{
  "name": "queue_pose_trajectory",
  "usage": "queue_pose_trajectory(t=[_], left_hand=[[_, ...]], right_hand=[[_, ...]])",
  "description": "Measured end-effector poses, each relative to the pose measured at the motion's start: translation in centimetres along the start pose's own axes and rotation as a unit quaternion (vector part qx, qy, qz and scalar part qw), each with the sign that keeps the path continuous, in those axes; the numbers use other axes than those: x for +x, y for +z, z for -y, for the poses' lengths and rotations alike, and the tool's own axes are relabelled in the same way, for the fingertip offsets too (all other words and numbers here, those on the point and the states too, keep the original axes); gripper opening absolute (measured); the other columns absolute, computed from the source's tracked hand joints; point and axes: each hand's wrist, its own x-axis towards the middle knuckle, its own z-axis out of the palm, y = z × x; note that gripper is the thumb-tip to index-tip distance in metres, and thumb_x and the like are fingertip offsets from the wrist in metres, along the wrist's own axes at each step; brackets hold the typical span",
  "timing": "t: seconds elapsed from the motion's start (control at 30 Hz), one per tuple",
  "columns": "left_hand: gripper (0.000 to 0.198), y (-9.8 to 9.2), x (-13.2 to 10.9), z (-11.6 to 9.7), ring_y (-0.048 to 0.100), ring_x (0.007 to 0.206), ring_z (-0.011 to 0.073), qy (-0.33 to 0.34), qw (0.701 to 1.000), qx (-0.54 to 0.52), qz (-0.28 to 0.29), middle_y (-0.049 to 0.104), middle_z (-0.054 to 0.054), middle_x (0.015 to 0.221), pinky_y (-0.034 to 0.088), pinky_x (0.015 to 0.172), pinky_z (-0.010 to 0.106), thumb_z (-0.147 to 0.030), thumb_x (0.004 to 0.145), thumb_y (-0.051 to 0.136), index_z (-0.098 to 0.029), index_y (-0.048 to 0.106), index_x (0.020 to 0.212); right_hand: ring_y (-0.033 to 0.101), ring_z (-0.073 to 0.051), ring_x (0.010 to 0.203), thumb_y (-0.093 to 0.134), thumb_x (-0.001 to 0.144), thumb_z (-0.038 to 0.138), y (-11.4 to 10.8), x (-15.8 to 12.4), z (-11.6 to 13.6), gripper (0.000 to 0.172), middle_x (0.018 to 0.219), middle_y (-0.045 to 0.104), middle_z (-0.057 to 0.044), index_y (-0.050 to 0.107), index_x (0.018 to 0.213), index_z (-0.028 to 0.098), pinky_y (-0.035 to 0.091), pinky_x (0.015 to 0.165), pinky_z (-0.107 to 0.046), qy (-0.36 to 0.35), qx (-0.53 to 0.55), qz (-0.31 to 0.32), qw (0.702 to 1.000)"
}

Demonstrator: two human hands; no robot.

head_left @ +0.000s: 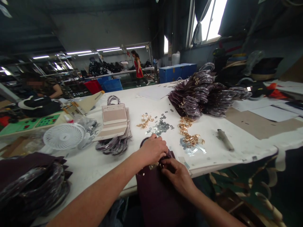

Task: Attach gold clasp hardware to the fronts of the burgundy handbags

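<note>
A dark purple bag piece (153,192) hangs over the table's front edge, its upper end lying on the white tabletop. My left hand (153,149) is closed over the top of this piece, beside a bit of gold-coloured metal (153,165). Just right of it, my right hand (176,173) pinches the piece's edge with thumb and fingers. Beyond the hands lie silver metal plates (162,126), with gold fittings in a small heap (145,121) and a larger one (193,139).
Wrapped purple bag parts (196,91) are piled at the back right; more (35,186) lie at the near left. Beige panels (115,121) and a white fan (65,136) stand left. A grey-wrapped tool (225,139) lies right. Two people are in the background.
</note>
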Motion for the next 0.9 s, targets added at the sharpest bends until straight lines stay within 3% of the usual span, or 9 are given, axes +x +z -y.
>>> queue_pose_trajectory(t=[0.1, 0.2, 0.37, 0.43, 0.53, 0.63, 0.7, 0.77, 0.9], left_hand=[[0.008, -0.3, 0.3, -1.3, 0.068, 0.097, 0.0255, -0.001, 0.999, -0.028, 0.029, 0.077, 0.005, 0.093, 0.043, 0.094, 0.04, -0.022, 0.089, 0.069, -0.024, 0.076, 0.089], [0.023, -0.7, 0.7, -3.1, 0.071, 0.099, 0.0288, -0.09, 0.991, -0.096, 0.033, 0.078, 0.007, 0.1, 0.049, 0.088, 0.039, -0.028, 0.088, 0.069, -0.024, 0.077, 0.108], [0.077, -1.7, 0.1, -4.1, 0.072, 0.104, 0.0314, -0.218, 0.919, -0.325, 0.044, 0.079, 0.01, 0.107, 0.054, 0.085, 0.036, -0.071, 0.087, 0.062, -0.017, 0.062, 0.142], [0.077, -1.6, -0.7, -3.7, 0.072, 0.105, 0.0282, -0.209, 0.879, -0.426, 0.037, 0.079, 0.01, 0.108, 0.053, 0.091, 0.035, -0.074, 0.093, 0.048, -0.015, 0.062, 0.139], [0.064, -0.6, -2.0, -3.0, 0.072, 0.103, 0.0249, -0.179, 0.839, -0.514, -0.008, 0.079, 0.008, 0.109, 0.053, 0.094, 0.033, -0.069, 0.101, 0.038, -0.016, 0.073, 0.115], [0.054, 1.0, -3.1, -2.5, 0.07, 0.108, 0.0244, -0.222, 0.815, -0.524, -0.113, 0.077, 0.008, 0.114, 0.052, 0.097, 0.035, -0.06, 0.103, 0.042, -0.017, 0.069, 0.121], [0.043, 1.8, -3.8, -2.5, 0.07, 0.107, 0.0236, -0.255, 0.829, -0.474, -0.152, 0.076, 0.008, 0.114, 0.053, 0.097, 0.036, -0.051, 0.101, 0.052, -0.018, 0.066, 0.125], [0.032, 2.4, -4.3, -2.8, 0.068, 0.105, 0.0237, -0.264, 0.875, -0.375, -0.154, 0.074, 0.007, 0.112, 0.052, 0.097, 0.038, -0.04, 0.095, 0.063, -0.019, 0.068, 0.119], [0.039, 3.0, -4.3, -3.8, 0.06, 0.115, 0.0294, -0.221, 0.949, -0.191, -0.116, 0.069, 0.01, 0.117, 0.049, 0.102, 0.043, -0.032, 0.084, 0.075, -0.017, 0.065, 0.119]], right_hand=[[0.07, -0.022, 0.092, 0.066, 0.091, 0.021, 1.4, 0.1, -1.5, 0.011, 0.097, 0.075, -0.003, 0.074, 0.098, 0.023, 0.057, 0.086, -0.034, -0.048, -0.012, -0.016, 0.999], [0.071, -0.027, 0.102, 0.063, 0.096, 0.025, 1.9, -0.1, -2.7, 0.014, 0.106, 0.076, -0.007, 0.074, 0.105, 0.025, 0.058, 0.094, -0.04, -0.119, -0.007, -0.044, 0.992], [0.073, -0.028, 0.1, 0.062, 0.098, 0.024, 2.6, -0.7, -2.9, 0.019, 0.107, 0.077, -0.007, 0.073, 0.113, 0.029, 0.059, 0.094, -0.043, -0.161, -0.037, -0.078, 0.983], [0.071, -0.025, 0.101, 0.062, 0.099, 0.021, 2.7, -0.7, -2.4, 0.017, 0.107, 0.076, -0.005, 0.073, 0.107, 0.029, 0.058, 0.092, -0.039, -0.189, -0.031, -0.057, 0.98], [0.069, -0.023, 0.108, 0.062, 0.099, 0.02, 2.5, 0.0, -1.4, 0.014, 0.11, 0.074, -0.006, 0.073, 0.099, 0.028, 0.056, 0.094, -0.037, -0.209, -0.015, -0.051, 0.976], [0.069, -0.024, 0.105, 0.066, 0.097, 0.028, 1.1, 1.2, -0.6, 0.008, 0.108, 0.074, -0.005, 0.074, 0.095, 0.027, 0.054, 0.095, -0.038, -0.116, -0.005, -0.089, 0.989], [0.07, -0.024, 0.093, 0.07, 0.094, 0.035, -0.4, 2.0, -0.5, 0.011, 0.098, 0.076, -0.004, 0.075, 0.095, 0.026, 0.055, 0.087, -0.036, -0.012, 0.016, -0.087, 0.996], [0.07, -0.023, 0.081, 0.073, 0.09, 0.043, -2.0, 2.5, -0.7, 0.019, 0.086, 0.076, -0.002, 0.075, 0.095, 0.024, 0.055, 0.077, -0.033, 0.066, 0.048, -0.055, 0.995], [0.071, -0.022, 0.073, 0.075, 0.085, 0.053, -4.8, 3.1, -1.5, 0.033, 0.077, 0.075, -0.002, 0.073, 0.097, 0.022, 0.053, 0.069, -0.032, 0.12, 0.057, -0.048, 0.99]])
